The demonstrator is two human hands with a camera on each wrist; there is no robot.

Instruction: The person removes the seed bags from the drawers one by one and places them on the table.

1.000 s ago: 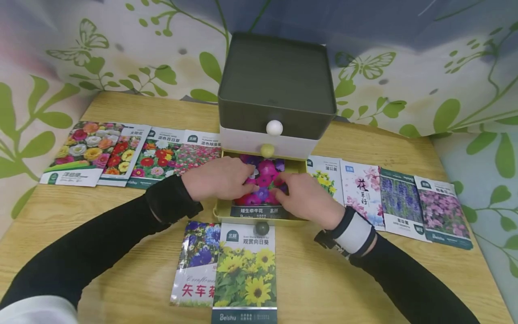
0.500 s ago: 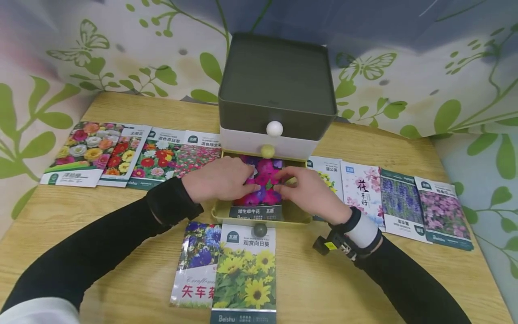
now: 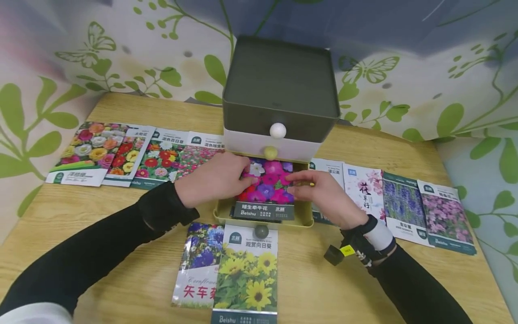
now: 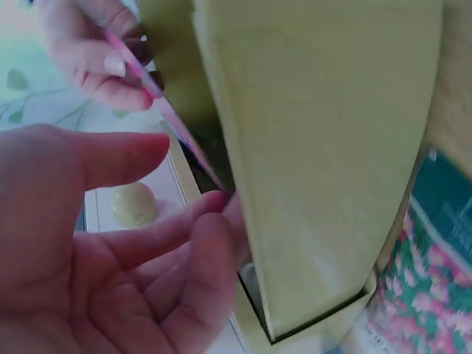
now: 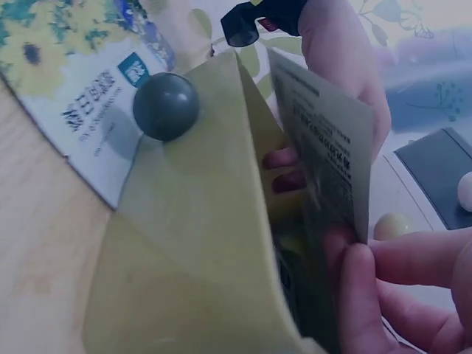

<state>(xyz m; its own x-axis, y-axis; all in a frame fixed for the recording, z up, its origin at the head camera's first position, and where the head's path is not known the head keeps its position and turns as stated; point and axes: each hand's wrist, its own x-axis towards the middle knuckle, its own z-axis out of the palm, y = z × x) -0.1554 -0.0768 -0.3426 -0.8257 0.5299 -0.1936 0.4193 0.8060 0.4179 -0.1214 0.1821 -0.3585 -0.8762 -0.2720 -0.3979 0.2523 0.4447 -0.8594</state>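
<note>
A seed packet (image 3: 267, 182) with pink and purple flowers is lifted slightly and tilted over the yellow drawer (image 3: 303, 219), which is pulled out. My right hand (image 3: 323, 191) pinches the packet's right edge between thumb and fingers, best seen in the right wrist view. At the left edge is my left hand (image 3: 214, 180), its fingers reaching into the drawer. In the left wrist view its thumb (image 4: 125, 158) stands apart from the fingers, and the packet's edge meets the index fingertip. Another dark packet lies underneath, mostly hidden.
The drawer box (image 3: 279, 76) has a dark top and stands behind the hands. A sunflower packet (image 3: 248, 279) overlaps a cornflower packet (image 3: 198, 265) in front. Rows of packets lie left (image 3: 91, 153) and right (image 3: 404, 204) on the wooden table (image 3: 323, 279).
My right hand has shifted from the packet's face to its right edge and moved slightly right. The packet's right side has risen toward the camera. My left hand stays nearly in place.
</note>
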